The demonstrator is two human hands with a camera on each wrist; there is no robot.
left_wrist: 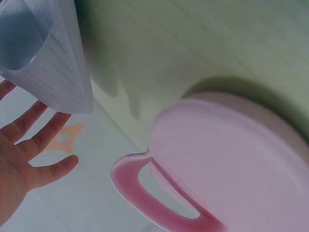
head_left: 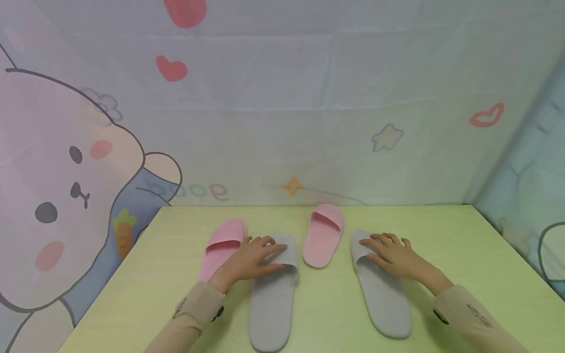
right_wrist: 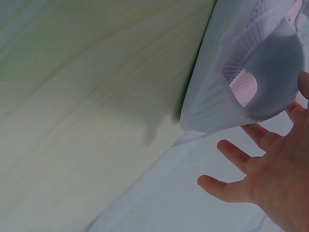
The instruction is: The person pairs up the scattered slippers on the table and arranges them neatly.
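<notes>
Two grey slippers lie on the table, toes pointing to the back wall. Over the strap of the left grey slipper (head_left: 271, 314) is my left hand (head_left: 251, 259), its fingers spread. In the left wrist view the fingertips meet or come very near that strap (left_wrist: 65, 72). My right hand (head_left: 397, 257) is likewise spread over the strap of the right grey slipper (head_left: 386, 309); the right wrist view has some fingers at the strap (right_wrist: 212, 108) and others free of it. Neither hand curls round its slipper. My left hand and wrist partly cover a pink slipper (head_left: 227, 233).
Another, paler pink slipper (head_left: 321, 245) lies between the grey ones, farther back. The light green wood-grain table (head_left: 459, 245) ends at a printed cloth backdrop (head_left: 282, 122) with a cartoon animal on the left. A second cloth (head_left: 529, 196) hangs along the right side.
</notes>
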